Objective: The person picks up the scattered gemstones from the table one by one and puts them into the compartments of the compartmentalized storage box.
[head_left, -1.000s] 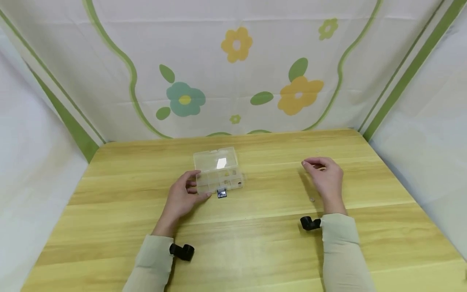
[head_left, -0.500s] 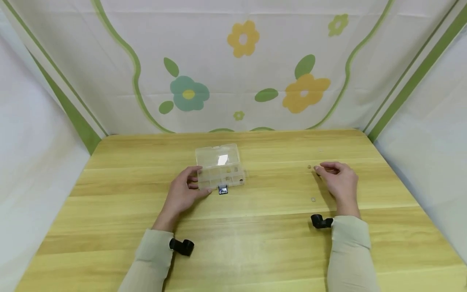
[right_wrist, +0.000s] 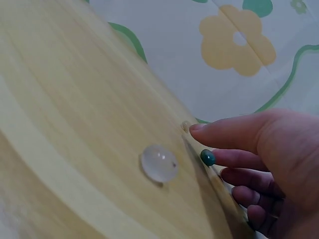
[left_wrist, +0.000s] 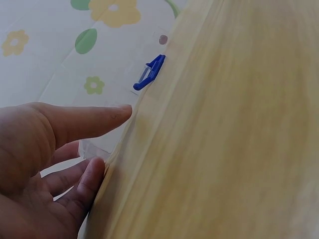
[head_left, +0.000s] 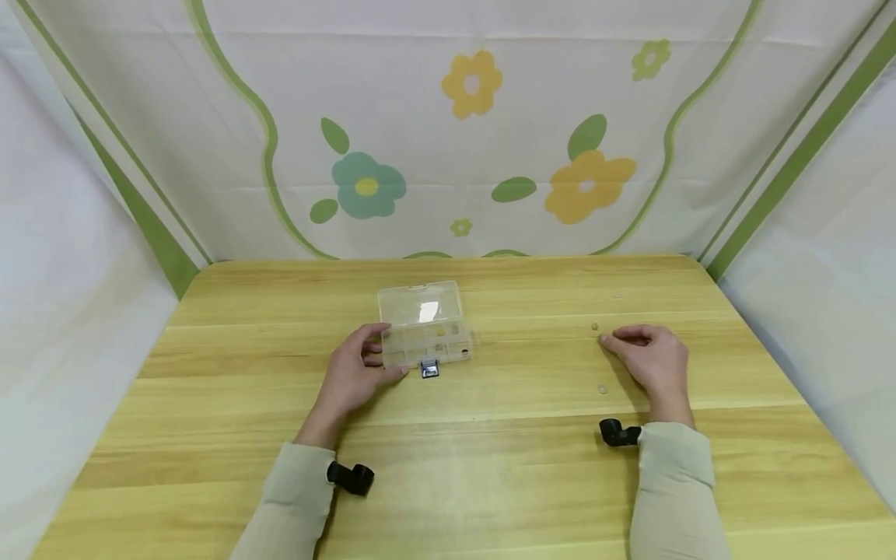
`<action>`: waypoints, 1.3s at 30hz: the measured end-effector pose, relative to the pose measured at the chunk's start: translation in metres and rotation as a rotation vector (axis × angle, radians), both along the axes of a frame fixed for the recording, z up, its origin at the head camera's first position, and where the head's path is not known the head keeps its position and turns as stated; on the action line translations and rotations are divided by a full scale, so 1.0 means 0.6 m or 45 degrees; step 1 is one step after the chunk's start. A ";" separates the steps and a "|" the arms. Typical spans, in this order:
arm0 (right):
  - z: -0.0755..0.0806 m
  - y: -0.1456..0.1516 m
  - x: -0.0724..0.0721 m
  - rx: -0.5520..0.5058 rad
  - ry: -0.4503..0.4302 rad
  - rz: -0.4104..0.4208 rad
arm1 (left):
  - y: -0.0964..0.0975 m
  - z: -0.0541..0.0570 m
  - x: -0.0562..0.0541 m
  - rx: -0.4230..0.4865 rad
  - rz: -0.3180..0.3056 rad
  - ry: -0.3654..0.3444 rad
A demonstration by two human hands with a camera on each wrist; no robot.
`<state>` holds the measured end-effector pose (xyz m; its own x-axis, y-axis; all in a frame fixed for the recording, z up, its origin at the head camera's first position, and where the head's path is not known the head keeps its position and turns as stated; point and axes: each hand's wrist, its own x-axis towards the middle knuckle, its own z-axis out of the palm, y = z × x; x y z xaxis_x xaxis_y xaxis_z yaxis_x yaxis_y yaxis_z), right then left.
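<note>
My left hand [head_left: 355, 372] holds the left end of a clear plastic compartment box [head_left: 393, 350], its thumb at the front edge and fingers along the far side. The box's lid [head_left: 420, 305] stands open; a blue latch [left_wrist: 149, 73] sticks out in front. A few small beads lie in its right-hand compartments. My right hand [head_left: 651, 362] is low over the table at the right. In the right wrist view, its index fingertip touches a dark green bead [right_wrist: 208, 157], while the thumb is apart from it. A pale translucent bead [right_wrist: 159, 163] lies nearer the wrist.
A small brownish bead [head_left: 594, 327] lies just beyond the right fingertips. Farther back is a faint clear bead [head_left: 617, 295]. The wooden table [head_left: 448, 482] ends at a flowered cloth [head_left: 413, 101], with white cloth at both sides.
My right hand has moved right and down to the table, and the brownish bead beside it has come into view. The left hand keeps its hold on the box.
</note>
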<state>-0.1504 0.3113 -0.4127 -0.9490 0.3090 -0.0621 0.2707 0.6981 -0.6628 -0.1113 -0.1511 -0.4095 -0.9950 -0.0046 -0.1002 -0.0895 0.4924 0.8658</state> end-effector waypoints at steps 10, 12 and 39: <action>-0.007 0.000 -0.004 0.007 0.028 0.016 | -0.001 -0.001 0.000 0.009 0.007 -0.014; -0.008 0.000 -0.004 0.003 0.025 0.007 | -0.001 0.000 -0.001 0.004 0.002 -0.009; -0.013 0.010 -0.001 0.043 0.060 0.044 | 0.003 0.000 -0.002 0.013 0.008 0.008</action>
